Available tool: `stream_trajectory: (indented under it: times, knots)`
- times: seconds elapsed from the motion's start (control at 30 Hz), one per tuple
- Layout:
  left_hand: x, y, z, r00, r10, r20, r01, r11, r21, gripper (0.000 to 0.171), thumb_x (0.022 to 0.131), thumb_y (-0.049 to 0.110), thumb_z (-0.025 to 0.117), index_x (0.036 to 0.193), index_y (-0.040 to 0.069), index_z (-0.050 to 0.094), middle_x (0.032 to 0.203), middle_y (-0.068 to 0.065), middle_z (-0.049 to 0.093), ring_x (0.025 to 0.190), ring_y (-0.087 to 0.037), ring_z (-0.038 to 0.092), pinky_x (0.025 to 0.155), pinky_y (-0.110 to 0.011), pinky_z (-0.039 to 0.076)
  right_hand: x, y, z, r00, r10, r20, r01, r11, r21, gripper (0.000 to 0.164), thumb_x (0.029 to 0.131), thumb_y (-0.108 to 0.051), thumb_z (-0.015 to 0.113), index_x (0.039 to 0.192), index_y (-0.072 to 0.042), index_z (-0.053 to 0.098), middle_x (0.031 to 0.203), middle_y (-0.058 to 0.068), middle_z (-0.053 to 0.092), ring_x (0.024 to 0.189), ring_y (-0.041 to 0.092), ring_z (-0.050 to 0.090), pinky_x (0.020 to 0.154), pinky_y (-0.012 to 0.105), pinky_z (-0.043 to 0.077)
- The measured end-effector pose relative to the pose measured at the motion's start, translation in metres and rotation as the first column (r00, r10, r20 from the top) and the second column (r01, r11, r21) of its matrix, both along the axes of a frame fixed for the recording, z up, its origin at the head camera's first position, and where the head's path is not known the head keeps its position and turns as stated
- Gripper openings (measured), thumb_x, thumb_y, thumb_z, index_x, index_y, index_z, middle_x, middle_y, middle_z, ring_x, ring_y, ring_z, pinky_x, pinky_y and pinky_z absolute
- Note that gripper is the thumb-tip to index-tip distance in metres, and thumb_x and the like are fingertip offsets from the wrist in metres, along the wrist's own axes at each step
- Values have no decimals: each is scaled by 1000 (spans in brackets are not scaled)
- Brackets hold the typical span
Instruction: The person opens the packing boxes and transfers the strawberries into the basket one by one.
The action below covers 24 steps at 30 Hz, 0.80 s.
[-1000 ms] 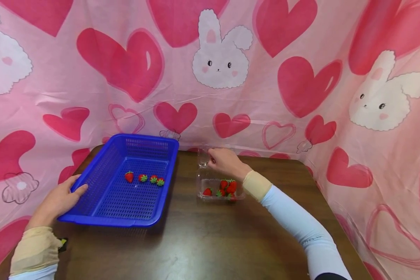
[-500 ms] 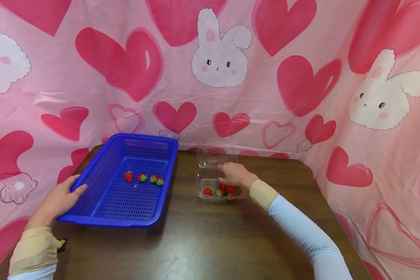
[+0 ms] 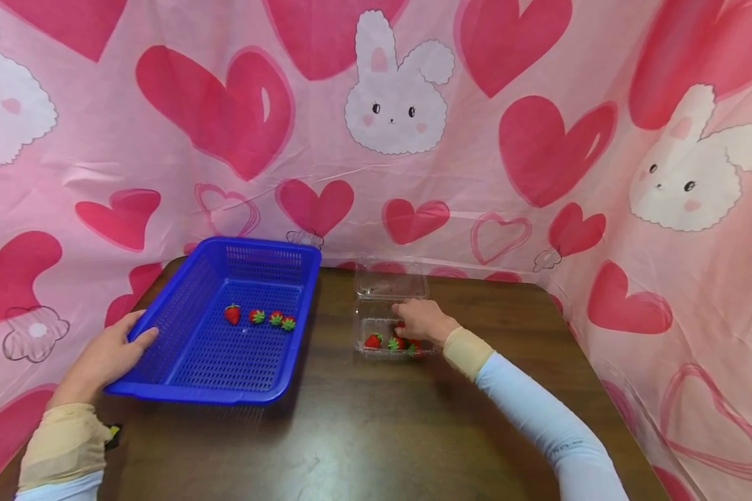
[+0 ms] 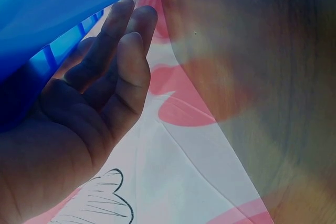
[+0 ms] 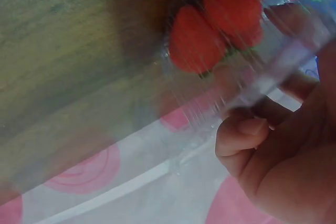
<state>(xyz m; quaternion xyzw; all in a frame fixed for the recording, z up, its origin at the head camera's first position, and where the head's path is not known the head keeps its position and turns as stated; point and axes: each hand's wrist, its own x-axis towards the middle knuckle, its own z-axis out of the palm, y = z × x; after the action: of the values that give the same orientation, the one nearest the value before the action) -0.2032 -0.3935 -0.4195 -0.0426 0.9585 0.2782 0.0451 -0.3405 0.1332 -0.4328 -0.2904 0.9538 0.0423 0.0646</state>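
Note:
A blue perforated plastic basket (image 3: 225, 355) stands at the left, with several strawberries (image 3: 232, 314) spread across its floor. My left hand (image 3: 113, 351) grips its left rim, thumb over the edge; in the left wrist view, the fingers (image 4: 123, 51) extend beneath the blue plastic. To the right is a clear clamshell box (image 3: 366, 323), its lid (image 3: 391, 284) folded back toward the wall. Over its right side, my right hand (image 3: 423, 320) reaches down among more strawberries (image 5: 197, 40). I cannot tell whether its fingertips, partly hidden behind the box wall, pinch one.
Both containers stand on a brown wooden table (image 3: 351, 438). A pink cloth (image 3: 326, 153) with hearts and rabbits hangs close behind it and along the sides. A small black and yellow object (image 3: 113, 436) lies by the left wrist.
The right hand came down from above the folded-back lid to the strawberries in the box, moving right and toward me. The left hand keeps its hold on the basket.

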Motion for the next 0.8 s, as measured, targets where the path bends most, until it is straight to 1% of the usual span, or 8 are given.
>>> stream_trajectory:
  times: [0.07,0.17,0.3,0.43,0.53,0.63,0.8]
  knots:
    - [0,0,1,1000,5,16,-5,1000,9,77,103,44,40,150,-11,14,133,-47,35,109,-62,44,87,-73,39,0,-1,-2,1000,9,-15,-9,1000,2,34,86,-32,74,112,-11,68,95,5,71,89,25,66,74,47,58]
    - [0,0,3,999,14,40,-15,1000,19,78,103,45,39,151,-10,11,133,-46,33,109,-62,44,87,-73,40,-1,-2,-4,1000,18,-22,-19,1000,-21,29,85,-31,75,105,-11,70,87,3,69,80,23,64,72,45,58]
    - [-1,1,3,999,13,51,-14,1000,15,78,103,45,39,151,-10,10,134,-47,33,110,-62,43,87,-74,40,-3,-3,-7,1000,13,-4,-14,999,-51,27,84,-29,77,101,-10,70,81,2,66,73,21,59,72,42,58]
    - [0,2,3,998,12,57,-14,1000,22,78,103,45,39,151,-10,10,133,-47,33,109,-62,44,87,-73,41,-4,-3,-8,1000,13,19,-11,998,-61,28,84,-27,77,105,-10,68,88,4,68,82,22,63,74,46,58]
    - [0,2,3,998,13,61,-15,999,31,79,103,45,39,151,-9,10,134,-47,33,109,-62,44,87,-73,41,-4,-3,-8,1000,15,20,-13,998,-68,30,84,-25,77,108,-10,67,94,5,68,89,24,64,76,46,58]
    - [-1,2,3,998,13,59,-15,999,36,79,103,46,38,151,-9,9,134,-47,33,110,-62,43,87,-73,41,-2,-1,-6,1000,17,15,-16,996,-92,31,84,-25,77,109,-10,67,96,6,68,90,24,62,77,44,57]
    - [0,1,2,1000,6,23,-6,1000,13,76,103,44,39,150,-10,13,133,-47,34,110,-63,43,87,-74,39,0,2,1,1000,7,27,-3,993,-122,31,85,-26,77,110,-11,66,98,6,65,89,22,60,73,42,57]
